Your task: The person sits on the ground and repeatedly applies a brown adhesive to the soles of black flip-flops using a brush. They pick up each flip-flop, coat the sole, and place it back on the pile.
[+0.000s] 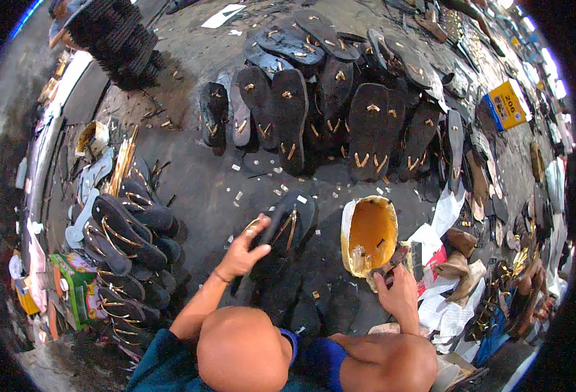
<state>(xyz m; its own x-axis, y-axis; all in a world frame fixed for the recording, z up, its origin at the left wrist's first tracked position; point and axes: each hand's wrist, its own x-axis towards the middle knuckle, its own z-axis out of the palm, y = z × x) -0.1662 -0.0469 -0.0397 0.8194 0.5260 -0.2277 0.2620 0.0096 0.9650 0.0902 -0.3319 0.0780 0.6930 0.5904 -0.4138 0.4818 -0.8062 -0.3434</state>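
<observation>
My left hand (239,255) is held beside a dark flip-flop (293,219) with gold-coloured straps, its thumb apart from its fingers and nothing gripped. The fingertips are slightly blurred and close to the sole's left edge. To the right stands a cut-open whitish container (347,245), coated inside with amber, glue-like residue. At its near right rim my right hand (398,291) has its fingers closed on a dark brown, crusted tool (392,261), possibly a brush; its tip is hard to make out. More dark soles (272,287) lie between my knees and the flip-flop.
Black soles (290,117) with strap ends poking through lie in a bank ahead. Finished-looking strapped sandals (128,228) are heaped at the left, near a green box (76,287). Paper scraps (448,215) and shoe lasts (454,264) clutter the right. A yellow-blue box (507,106) sits farther off.
</observation>
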